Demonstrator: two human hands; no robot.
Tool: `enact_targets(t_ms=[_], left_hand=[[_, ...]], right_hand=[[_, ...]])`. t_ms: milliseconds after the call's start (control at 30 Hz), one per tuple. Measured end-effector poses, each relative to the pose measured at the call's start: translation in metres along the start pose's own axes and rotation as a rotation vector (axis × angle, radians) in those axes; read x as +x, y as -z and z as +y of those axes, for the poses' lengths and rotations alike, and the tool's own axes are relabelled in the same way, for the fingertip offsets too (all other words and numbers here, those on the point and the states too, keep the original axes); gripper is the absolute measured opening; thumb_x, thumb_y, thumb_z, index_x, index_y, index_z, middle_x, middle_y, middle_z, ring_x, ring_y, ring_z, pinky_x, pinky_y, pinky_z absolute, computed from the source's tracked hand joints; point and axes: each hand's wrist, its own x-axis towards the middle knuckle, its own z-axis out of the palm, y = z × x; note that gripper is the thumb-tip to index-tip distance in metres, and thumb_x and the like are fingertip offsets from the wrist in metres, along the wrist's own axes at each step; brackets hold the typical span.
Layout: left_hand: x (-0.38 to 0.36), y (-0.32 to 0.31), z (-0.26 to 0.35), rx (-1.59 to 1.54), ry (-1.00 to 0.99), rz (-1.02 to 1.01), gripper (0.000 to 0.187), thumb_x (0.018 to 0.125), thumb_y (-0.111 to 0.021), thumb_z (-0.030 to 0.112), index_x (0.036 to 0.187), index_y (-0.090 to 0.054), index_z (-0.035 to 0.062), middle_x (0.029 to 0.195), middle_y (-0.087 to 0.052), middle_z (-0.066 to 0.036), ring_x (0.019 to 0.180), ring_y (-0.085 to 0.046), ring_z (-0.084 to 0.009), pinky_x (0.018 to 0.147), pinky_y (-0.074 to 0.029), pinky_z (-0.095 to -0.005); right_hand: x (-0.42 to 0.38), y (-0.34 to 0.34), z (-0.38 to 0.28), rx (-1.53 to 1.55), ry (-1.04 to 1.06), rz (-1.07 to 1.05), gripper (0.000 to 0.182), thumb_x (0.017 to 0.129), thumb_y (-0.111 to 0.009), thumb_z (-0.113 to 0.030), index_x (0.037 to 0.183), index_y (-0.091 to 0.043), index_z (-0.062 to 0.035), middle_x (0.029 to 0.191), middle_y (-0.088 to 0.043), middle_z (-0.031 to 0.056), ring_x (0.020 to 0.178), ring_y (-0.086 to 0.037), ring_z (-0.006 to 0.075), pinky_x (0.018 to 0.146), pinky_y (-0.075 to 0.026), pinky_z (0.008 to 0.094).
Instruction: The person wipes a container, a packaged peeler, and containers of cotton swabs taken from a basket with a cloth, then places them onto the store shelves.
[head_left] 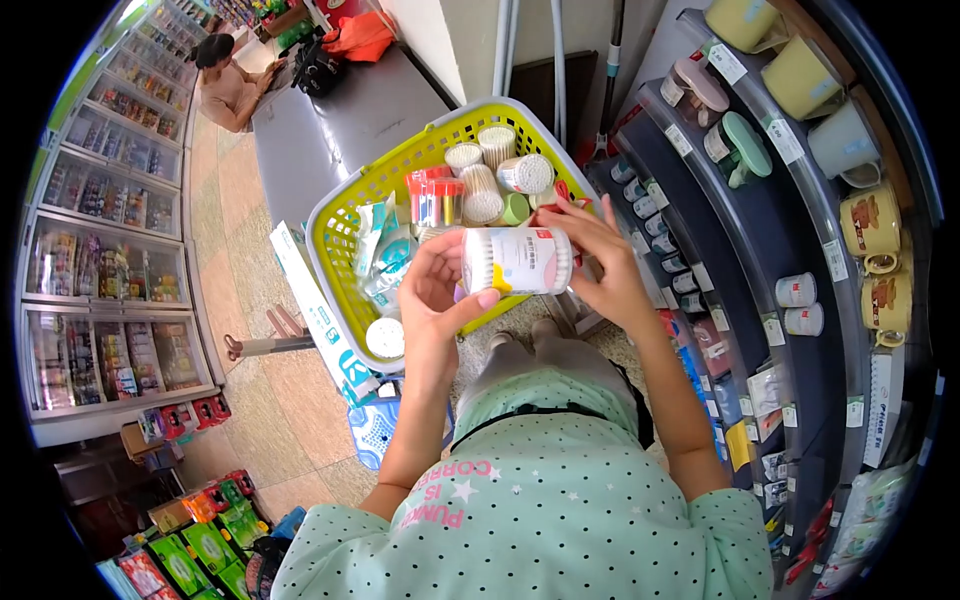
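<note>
A clear tub of cotton swabs with a white, pink and yellow label lies sideways between my hands, above the near side of the basket. My left hand grips its left end, thumb along the lower edge. My right hand holds the right end, with its fingers over the top and partly hidden. Below is a yellow-green basket with a grey rim. Inside are several cotton swab tubs, red-lidded containers and blue-white packets. A white round-topped tub sits at its near left corner.
A long white-and-teal box leans along the basket's left side. Shelves on the right hold mugs and lidded cups. A grey counter stands behind, with another person beside it. A blue patterned stool is below.
</note>
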Motion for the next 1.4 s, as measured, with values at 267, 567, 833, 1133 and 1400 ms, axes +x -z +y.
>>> enact_targets(t_ms=[267,567,833,1133,1400], left_hand=[[-0.004,-0.021,-0.012,-0.026,-0.099,-0.085,0.077,0.06,-0.087,-0.004,0.128,-0.051,0.0014,0.124,-0.063,-0.012,0.12,-0.057,-0.0225,0.109,-0.041,-0.0368],[-0.006,-0.04,-0.026,0.324,-0.163,-0.214,0.078,0.062,-0.088,0.003,0.128,-0.048,0.0037,0.122,-0.06,-0.012,0.119,-0.057,-0.025,0.108,-0.042,-0.0377],[-0.007,-0.066,-0.033,0.958,-0.448,-0.328,0.071,0.058,-0.091,0.02,0.121,-0.06,0.0086,0.113,-0.062,-0.007,0.107,-0.053,-0.0284,0.095,-0.034,-0.042],[-0.006,-0.111,-0.058,0.938,-0.493,-0.576,0.069,0.063,-0.087,0.018,0.125,-0.058,0.0083,0.113,-0.062,-0.007,0.109,-0.053,-0.029,0.097,-0.033,-0.0437],[-0.015,-0.146,-0.077,0.899,-0.453,-0.837,0.075,0.066,-0.088,0.018,0.133,-0.054,0.0075,0.12,-0.06,-0.009,0.111,-0.052,-0.0297,0.101,-0.034,-0.044]], right_hand=[[-0.019,0.026,-0.034,0.395,-0.198,0.164,0.068,0.091,-0.06,-0.058,0.134,-0.062,-0.0048,0.111,-0.074,0.0108,0.113,-0.066,0.022,0.117,-0.023,0.0489],[-0.027,0.053,-0.046,0.455,-0.269,0.227,0.055,0.079,-0.076,-0.028,0.125,-0.066,-0.0001,0.1,-0.065,0.0079,0.099,-0.057,0.0186,0.094,-0.041,0.0323],[-0.047,0.075,-0.052,0.236,-0.248,0.311,0.06,0.07,-0.08,-0.022,0.126,-0.066,-0.0041,0.099,-0.064,0.0083,0.099,-0.058,0.0212,0.094,-0.042,0.0342],[-0.087,0.09,-0.079,-0.104,-0.269,0.507,0.066,0.064,-0.083,-0.017,0.128,-0.066,-0.009,0.117,-0.065,0.0102,0.111,-0.056,0.0297,0.101,-0.042,0.0414],[-0.139,0.098,-0.077,-0.297,-0.377,0.66,0.068,0.066,-0.084,-0.014,0.131,-0.064,-0.0115,0.121,-0.065,0.0094,0.112,-0.055,0.0308,0.1,-0.044,0.0425]])
